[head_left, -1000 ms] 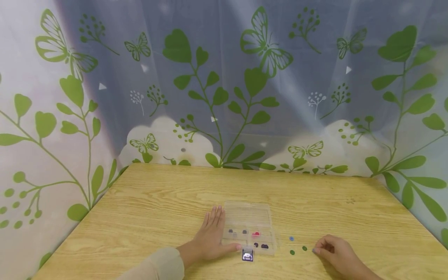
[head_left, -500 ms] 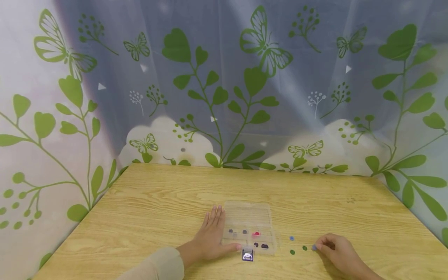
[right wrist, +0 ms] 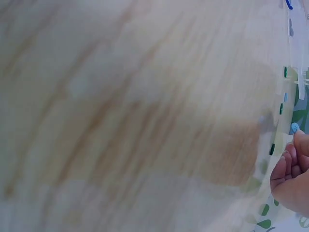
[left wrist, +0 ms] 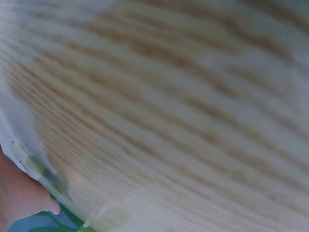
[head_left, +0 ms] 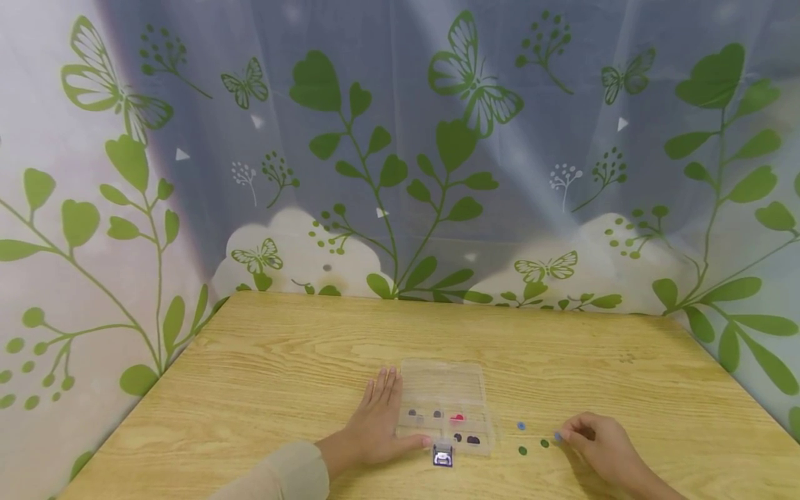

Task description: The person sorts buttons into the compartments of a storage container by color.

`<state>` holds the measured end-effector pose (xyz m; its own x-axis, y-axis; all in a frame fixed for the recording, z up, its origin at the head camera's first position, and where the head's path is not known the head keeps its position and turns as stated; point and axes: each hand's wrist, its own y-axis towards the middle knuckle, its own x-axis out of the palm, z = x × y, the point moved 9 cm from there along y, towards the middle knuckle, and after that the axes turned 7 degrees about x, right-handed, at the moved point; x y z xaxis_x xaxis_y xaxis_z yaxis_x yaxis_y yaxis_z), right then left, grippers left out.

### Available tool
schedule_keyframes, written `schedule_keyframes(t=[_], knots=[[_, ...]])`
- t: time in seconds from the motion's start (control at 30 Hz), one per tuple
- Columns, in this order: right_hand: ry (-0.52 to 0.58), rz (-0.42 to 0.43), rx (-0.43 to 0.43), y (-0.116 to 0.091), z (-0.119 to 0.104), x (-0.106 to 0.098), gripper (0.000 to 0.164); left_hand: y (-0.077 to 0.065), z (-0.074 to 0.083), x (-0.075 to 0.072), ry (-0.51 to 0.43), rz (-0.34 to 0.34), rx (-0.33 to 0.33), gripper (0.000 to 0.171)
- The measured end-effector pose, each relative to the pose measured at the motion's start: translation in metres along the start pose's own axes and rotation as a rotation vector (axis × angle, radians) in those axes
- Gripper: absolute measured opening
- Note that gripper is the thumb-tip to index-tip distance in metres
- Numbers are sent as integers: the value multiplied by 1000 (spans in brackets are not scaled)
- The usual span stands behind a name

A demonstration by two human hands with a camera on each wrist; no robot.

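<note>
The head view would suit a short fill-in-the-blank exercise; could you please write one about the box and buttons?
The button pinched by the right hand is coloured ____.
With the left hand at its edge, the clear box has its lid ____, not closed.
In the head view, loose green buttons lie to the box's ____.
Missing: blue; open; right.

Blurry wood-grain tabletop [left wrist: 159, 111] fills most of it. Left hand [left wrist: 21, 193] partly in, lower left, beside clear plastic [left wrist: 14, 142]. Green-patterned blue cloth [left wrist: 43, 222] at bottom.
</note>
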<state>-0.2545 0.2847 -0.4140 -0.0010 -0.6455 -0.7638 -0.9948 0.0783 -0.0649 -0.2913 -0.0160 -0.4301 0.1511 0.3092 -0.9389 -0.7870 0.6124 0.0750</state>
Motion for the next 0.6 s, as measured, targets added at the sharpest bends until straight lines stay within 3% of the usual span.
schedule_keyframes(t=[0.13,0.6], knots=[[-25,25,-34,2,-3,-2,5,0,1,-1,3,4,5,106],[-4,16,-30,5,-11,3,8,-1,4,-5,4,-4,3,105]])
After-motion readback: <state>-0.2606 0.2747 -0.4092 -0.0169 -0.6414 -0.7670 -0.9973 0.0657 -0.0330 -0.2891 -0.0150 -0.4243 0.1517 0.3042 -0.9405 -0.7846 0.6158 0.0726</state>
